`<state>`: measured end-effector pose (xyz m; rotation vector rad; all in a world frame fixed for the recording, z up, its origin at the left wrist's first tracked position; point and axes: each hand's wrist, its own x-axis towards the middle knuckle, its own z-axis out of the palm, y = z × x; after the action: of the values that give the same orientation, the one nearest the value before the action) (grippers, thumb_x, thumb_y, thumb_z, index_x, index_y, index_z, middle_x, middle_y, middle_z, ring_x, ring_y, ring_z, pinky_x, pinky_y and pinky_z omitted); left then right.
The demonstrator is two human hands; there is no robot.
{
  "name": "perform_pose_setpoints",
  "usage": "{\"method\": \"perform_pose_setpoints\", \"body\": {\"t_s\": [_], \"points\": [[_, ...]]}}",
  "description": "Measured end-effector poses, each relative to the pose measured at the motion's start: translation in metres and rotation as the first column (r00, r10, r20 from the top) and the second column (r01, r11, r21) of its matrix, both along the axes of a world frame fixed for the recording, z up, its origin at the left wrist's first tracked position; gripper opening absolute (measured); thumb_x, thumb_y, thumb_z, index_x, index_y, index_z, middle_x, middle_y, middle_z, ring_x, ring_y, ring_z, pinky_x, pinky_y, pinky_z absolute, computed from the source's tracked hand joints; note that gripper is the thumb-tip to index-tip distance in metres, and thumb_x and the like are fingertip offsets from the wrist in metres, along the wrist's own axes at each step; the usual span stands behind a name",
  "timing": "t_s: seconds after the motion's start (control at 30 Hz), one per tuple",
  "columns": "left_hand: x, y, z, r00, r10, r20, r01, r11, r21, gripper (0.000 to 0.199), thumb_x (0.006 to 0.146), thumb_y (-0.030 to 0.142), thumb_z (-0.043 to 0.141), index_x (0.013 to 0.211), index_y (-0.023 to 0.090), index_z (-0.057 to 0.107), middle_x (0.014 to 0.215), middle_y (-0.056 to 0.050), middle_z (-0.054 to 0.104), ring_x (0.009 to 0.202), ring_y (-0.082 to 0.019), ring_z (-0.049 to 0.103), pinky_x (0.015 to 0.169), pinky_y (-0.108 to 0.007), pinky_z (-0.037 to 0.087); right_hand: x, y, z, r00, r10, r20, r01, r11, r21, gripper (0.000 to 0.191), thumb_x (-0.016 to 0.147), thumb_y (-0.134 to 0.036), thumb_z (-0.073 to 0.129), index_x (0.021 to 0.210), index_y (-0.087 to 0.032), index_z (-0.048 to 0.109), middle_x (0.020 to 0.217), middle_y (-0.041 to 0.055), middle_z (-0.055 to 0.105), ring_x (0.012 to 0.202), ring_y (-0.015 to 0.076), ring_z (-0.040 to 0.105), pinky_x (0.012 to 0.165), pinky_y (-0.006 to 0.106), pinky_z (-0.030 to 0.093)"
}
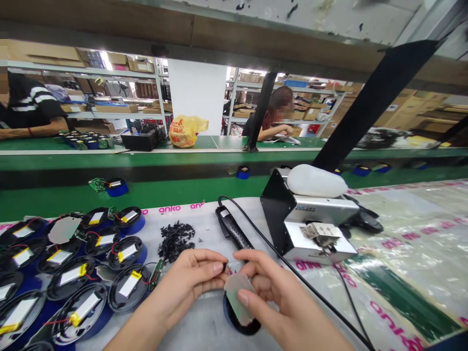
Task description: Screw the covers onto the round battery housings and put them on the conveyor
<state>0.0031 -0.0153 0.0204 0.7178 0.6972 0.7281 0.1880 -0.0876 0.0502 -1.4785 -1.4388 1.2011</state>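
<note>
My left hand [199, 275] is closed in a pinch on a small black piece [224, 266] just above the work. In my right hand [268, 292] is a pale, flat circuit board [239, 298], with the thumb across its face. Directly under the board sits a round blue-and-black housing [252, 327], mostly covered by board and fingers. A heap of small black pieces [177, 240] lies beyond my left hand. Past my right hand rests a black corded electric screwdriver [234, 228].
Several blue housings with batteries [127, 252] crowd the left side. A silver-and-black machine [310, 219] with a white bottle-shaped part [316, 180] stands to the right, its cables crossing the mat. More housings [117, 186] lie on the green conveyor belt [175, 183]. Two people sit across it.
</note>
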Motion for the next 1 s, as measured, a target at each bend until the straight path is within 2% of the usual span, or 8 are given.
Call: {"method": "perform_pose_setpoints", "body": {"t_s": [0.1, 0.17, 0.3, 0.43, 0.53, 0.67, 0.87, 1.0], "points": [[-0.001, 0.000, 0.000, 1.000, -0.012, -0.008, 0.012, 1.000, 0.000, 0.024, 0.068, 0.024, 0.090, 0.084, 0.009, 0.080, 0.074, -0.008, 0.077, 0.069, -0.013, 0.071, 0.071, -0.021, 0.057, -0.001, 0.006, 0.003, 0.977, 0.004, -0.212, -0.022, 0.996, -0.082, 0.036, 0.083, -0.037, 0.066, 0.116, -0.024, 0.060, 0.086, 0.0007, 0.063, 0.068, 0.0140, 0.060, 0.057, 0.024, 0.048], [-0.001, 0.000, 0.001, 1.000, -0.016, -0.010, 0.016, 1.000, 0.004, 0.025, 0.068, 0.025, 0.091, 0.082, 0.009, 0.080, 0.073, -0.008, 0.077, 0.068, -0.013, 0.071, 0.069, -0.021, 0.057, 0.000, 0.011, 0.006, 0.972, 0.010, -0.233, -0.036, 0.993, -0.108, 0.029, 0.082, -0.039, 0.068, 0.105, -0.021, 0.064, 0.077, -0.0002, 0.062, 0.064, 0.0131, 0.057, 0.053, 0.022, 0.044], [0.001, -0.001, 0.003, 1.000, -0.019, -0.011, 0.020, 0.999, 0.026, 0.028, 0.066, 0.032, 0.092, 0.077, 0.010, 0.079, 0.069, -0.006, 0.075, 0.065, -0.011, 0.067, 0.067, -0.021, 0.055, 0.002, 0.016, 0.006, 0.993, 0.074, 0.087, -0.083, 0.991, 0.103, 0.016, 0.086, -0.030, 0.064, 0.097, -0.024, 0.073, 0.071, -0.0006, 0.063, 0.061, 0.0131, 0.054, 0.054, 0.023, 0.040], [0.001, 0.000, 0.006, 0.999, -0.014, -0.032, 0.017, 0.997, 0.074, 0.029, 0.069, 0.035, 0.090, 0.075, 0.011, 0.076, 0.067, -0.003, 0.071, 0.063, -0.010, 0.063, 0.065, -0.021, 0.052, 0.000, 0.015, 0.000, 0.948, 0.029, 0.316, -0.125, 0.949, 0.289, 0.021, 0.088, -0.023, 0.063, 0.107, -0.027, 0.072, 0.079, -0.0010, 0.068, 0.063, 0.0137, 0.057, 0.059, 0.024, 0.044], [0.001, 0.001, 0.007, 0.999, -0.016, -0.051, 0.022, 0.992, 0.123, 0.029, 0.071, 0.037, 0.088, 0.074, 0.011, 0.073, 0.066, -0.002, 0.070, 0.062, -0.010, 0.062, 0.064, -0.021, 0.051, -0.002, 0.015, -0.004, 0.945, 0.006, 0.327, -0.121, 0.935, 0.334, 0.019, 0.088, -0.021, 0.063, 0.104, -0.026, 0.071, 0.069, -0.0037, 0.064, 0.054, 0.0122, 0.051, 0.053, 0.022, 0.042], [0.000, 0.002, 0.006, 0.998, -0.024, -0.063, 0.036, 0.983, 0.183, 0.032, 0.074, 0.041, 0.086, 0.074, 0.012, 0.071, 0.065, -0.001, 0.068, 0.062, -0.011, 0.061, 0.065, -0.022, 0.049, -0.005, 0.016, -0.005, 0.957, 0.023, 0.289, -0.131, 0.924, 0.359, 0.016, 0.089, -0.021, 0.064, 0.101, -0.027, 0.073, 0.073, -0.0032, 0.066, 0.056, 0.0115, 0.052, 0.055, 0.020, 0.044], [-0.001, 0.000, 0.002, 0.999, -0.014, -0.048, 0.025, 0.973, 0.230, 0.036, 0.076, 0.044, 0.083, 0.071, 0.013, 0.067, 0.061, 0.001, 0.063, 0.059, -0.010, 0.057, 0.060, -0.020, 0.043, -0.005, 0.021, -0.012, 0.973, 0.014, 0.232, -0.091, 0.942, 0.324, 0.017, 0.089, -0.026, 0.065, 0.101, -0.029, 0.076, 0.078, -0.0018, 0.070, 0.062, 0.0130, 0.060, 0.058, 0.021, 0.048], [0.010, -0.006, -0.003, 0.999, 0.042, -0.013, -0.039, 0.978, 0.207, 0.044, 0.073, 0.054, 0.081, 0.070, 0.016, 0.059, 0.061, 0.003, 0.057, 0.058, -0.011, 0.054, 0.060, -0.022, 0.043, -0.004, 0.023, -0.019, 0.982, 0.022, 0.188, -0.073, 0.961, 0.268, 0.019, 0.089, -0.036, 0.064, 0.102, -0.028, 0.077, 0.090, 0.0018, 0.076, 0.076, 0.0179, 0.071, 0.069, 0.023, 0.057]]}}
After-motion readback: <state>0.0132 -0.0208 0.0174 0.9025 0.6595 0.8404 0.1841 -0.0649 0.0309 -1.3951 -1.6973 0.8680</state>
